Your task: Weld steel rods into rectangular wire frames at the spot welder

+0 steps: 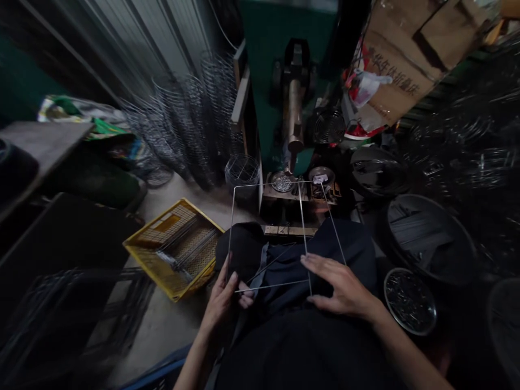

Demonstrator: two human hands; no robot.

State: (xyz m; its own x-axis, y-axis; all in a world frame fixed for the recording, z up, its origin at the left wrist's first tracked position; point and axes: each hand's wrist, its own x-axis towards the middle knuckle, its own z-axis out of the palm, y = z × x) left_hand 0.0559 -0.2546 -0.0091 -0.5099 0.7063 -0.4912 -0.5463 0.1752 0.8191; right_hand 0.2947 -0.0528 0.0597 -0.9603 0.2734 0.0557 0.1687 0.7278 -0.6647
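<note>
A thin wire frame (268, 187), roughly square with a cross wire down its middle, rests over my lap. My left hand (222, 298) pinches its near left corner, fingers closed on the wire. My right hand (343, 287) lies over the frame's near right side, fingers stretched along the wires and touching the middle wire. Beyond the frame stands a small press-like machine (295, 116) with a vertical ram above a low work plate (284, 189).
A yellow plastic crate (174, 246) holding wire pieces sits on the floor at left. Stacks of wire frames (190, 124) lean behind it. Dark round basins (428, 235) and a bowl of small metal parts (409, 300) sit at right. A cardboard box (410, 49) hangs above.
</note>
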